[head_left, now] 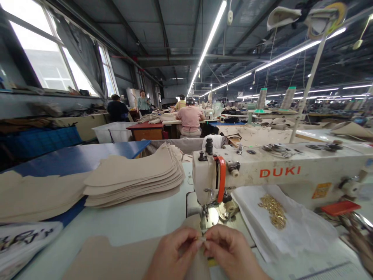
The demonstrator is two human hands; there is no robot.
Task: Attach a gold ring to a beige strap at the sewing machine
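My left hand (pixel 171 254) and my right hand (pixel 230 252) meet at the fingertips just in front of the needle of a white sewing machine (pixel 276 171) marked DUKI. Between the pinched fingers sits something very small; I cannot tell what it is. Both hands rest over a flat beige cut piece (pixel 110 260) lying on the pale table (pixel 136 221). To the right of the needle, a heap of small gold metal rings (pixel 274 210) lies on white paper (pixel 294 229).
A stack of beige cut pieces (pixel 136 177) sits left of the machine, more beige pieces (pixel 35 194) further left over a blue board (pixel 78 157). Thread cones (pixel 261 99) stand behind. Several people work at far tables, one in a pink shirt (pixel 190 118).
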